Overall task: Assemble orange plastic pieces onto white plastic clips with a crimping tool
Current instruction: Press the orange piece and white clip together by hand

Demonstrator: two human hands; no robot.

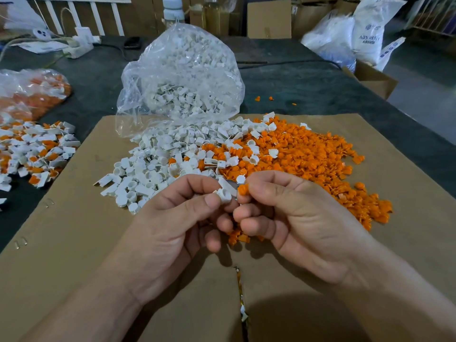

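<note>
My left hand (172, 218) pinches a white plastic clip (223, 195) between thumb and forefinger, its round socket facing right. My right hand (291, 213) pinches an orange plastic piece (243, 189) right beside that clip, almost touching it. Both hands hover above the cardboard sheet (74, 243). Behind them lies a heap of loose white clips (153, 166) and, to the right, a heap of orange pieces (308, 154). No crimping tool is in view.
A clear plastic bag of white clips (182, 77) stands open behind the heaps. At the left edge lie joined white-and-orange parts (34, 154) and a bag of orange parts (27, 92). Cardboard boxes and white sacks (367, 28) stand at the back right.
</note>
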